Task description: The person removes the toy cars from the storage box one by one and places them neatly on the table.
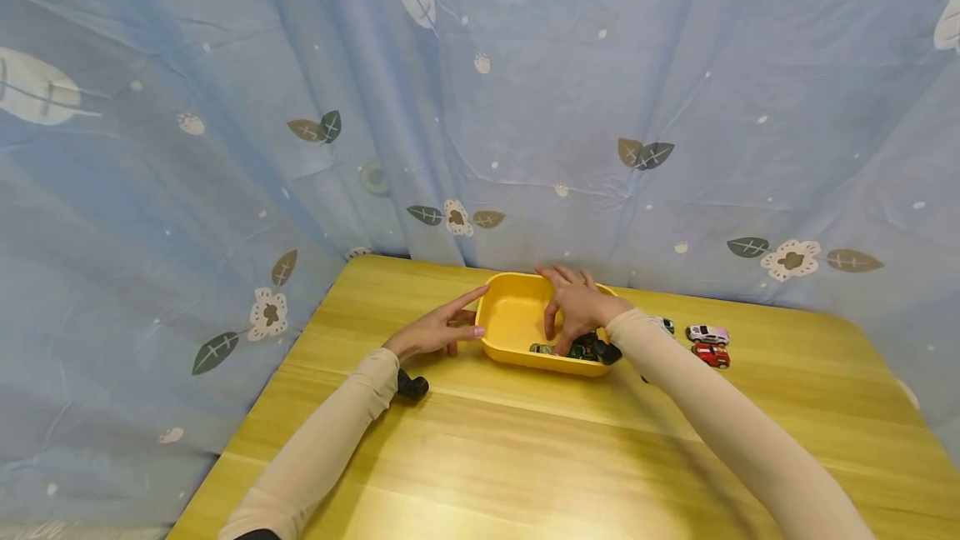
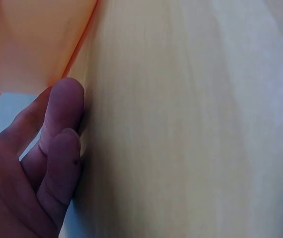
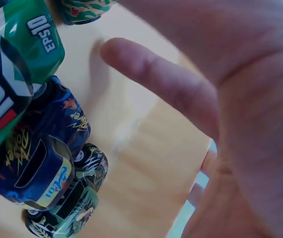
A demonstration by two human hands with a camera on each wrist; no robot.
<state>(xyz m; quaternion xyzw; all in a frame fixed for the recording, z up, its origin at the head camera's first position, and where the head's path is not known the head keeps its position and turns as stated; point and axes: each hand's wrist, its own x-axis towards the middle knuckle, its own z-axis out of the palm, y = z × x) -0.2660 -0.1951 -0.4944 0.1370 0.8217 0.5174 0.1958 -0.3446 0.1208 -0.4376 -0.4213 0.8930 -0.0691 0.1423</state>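
Observation:
A yellow plastic bin (image 1: pixel 510 315) stands near the table's back edge. My left hand (image 1: pixel 435 332) touches its left end with straight index finger and thumb; the other fingers bend loosely beside it, low over the table in the left wrist view. My right hand (image 1: pixel 581 307) reaches into the bin, some fingers near the back rim. Its thumb is at a green-and-tan toy car (image 3: pixel 84 10), whose contact I cannot tell. One finger (image 3: pixel 146 69) points over the bare bin floor. A green toy car (image 3: pixel 42 44), a dark blue one (image 3: pixel 47 148) and a camouflage one (image 3: pixel 77 208) sit close together.
Right of the bin on the wooden table (image 1: pixel 480 457) are a white-and-pink toy car (image 1: pixel 707 334), a red toy car (image 1: pixel 711 355) and a whitish one (image 1: pixel 662 323) partly behind my right sleeve. A blue patterned curtain (image 1: pixel 525 107) hangs behind the table and at its sides.

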